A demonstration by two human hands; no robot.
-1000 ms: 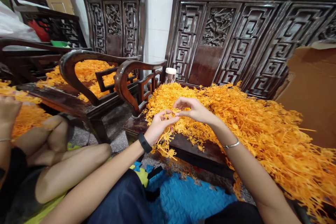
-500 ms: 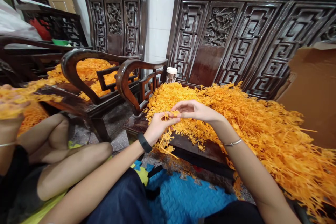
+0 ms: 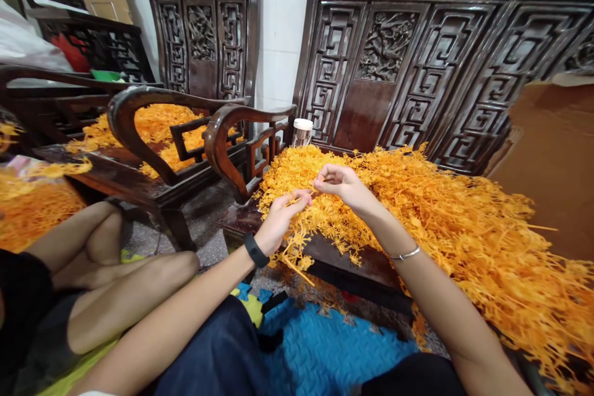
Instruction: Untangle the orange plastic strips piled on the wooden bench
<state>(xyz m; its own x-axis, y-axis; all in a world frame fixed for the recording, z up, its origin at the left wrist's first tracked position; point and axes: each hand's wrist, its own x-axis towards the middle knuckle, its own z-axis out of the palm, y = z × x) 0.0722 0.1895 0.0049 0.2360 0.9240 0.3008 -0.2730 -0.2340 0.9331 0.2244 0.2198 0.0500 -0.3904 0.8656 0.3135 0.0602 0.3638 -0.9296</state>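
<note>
My left hand [image 3: 277, 221], with a dark band at the wrist, is closed in a pinch on a branched orange plastic flower sprig [image 3: 297, 244]. The sprig's straight stem points down and to the right below the hand. Just to the upper right, my right hand [image 3: 344, 187] has thumb and fingertips pressed together. Whatever small bit they pinch is hidden against the orange behind. A narrow gap separates the two hands. Both are in front of a big heap of similar orange sprigs [image 3: 431, 216] spread over a dark wooden bench [image 3: 357, 269].
A white-lidded jar [image 3: 302, 132] stands behind the heap. On the left is a carved chair [image 3: 162, 154] bearing more orange sprigs, with another person's bent legs [image 3: 134, 284] in front. Brown cardboard [image 3: 547, 167] leans at right. Blue foam mat [image 3: 334, 346] covers the floor below.
My right hand has drawn away from my left, slightly up and right, with its fingertips now closed together. My left hand still holds the sprig. At far left the other person's hand has left view.
</note>
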